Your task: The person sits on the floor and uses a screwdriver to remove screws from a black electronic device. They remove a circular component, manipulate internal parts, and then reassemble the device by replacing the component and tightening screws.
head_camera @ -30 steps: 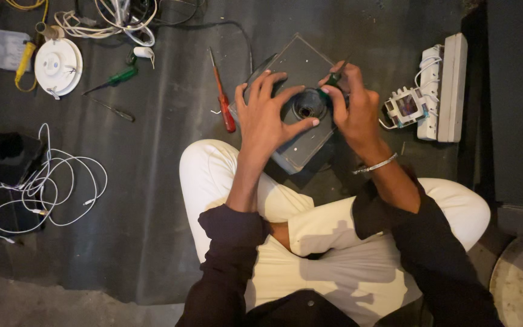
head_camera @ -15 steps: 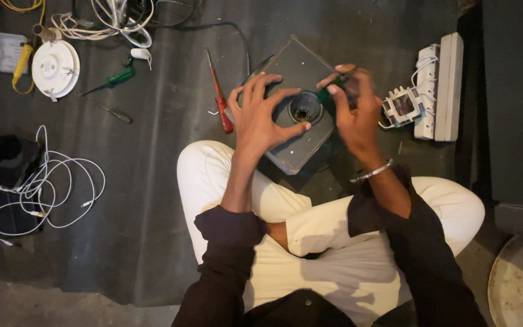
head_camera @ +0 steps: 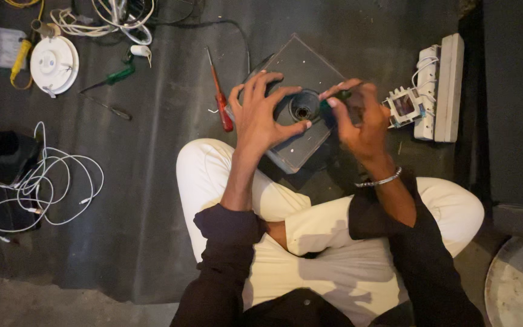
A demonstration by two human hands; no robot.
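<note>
Over the crossed legs, the left hand (head_camera: 263,115) clasps a grey square panel (head_camera: 301,66) with a round socket, fingers spread. The right hand (head_camera: 361,118) pinches a green-handled tool (head_camera: 334,98) at the socket. Left of the panel lies a red screwdriver (head_camera: 220,97); right, a white power strip (head_camera: 440,85).

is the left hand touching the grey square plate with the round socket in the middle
Touching. The head view shows the left hand spread over the grey square plate, its thumb pressed beside the round socket.
</note>
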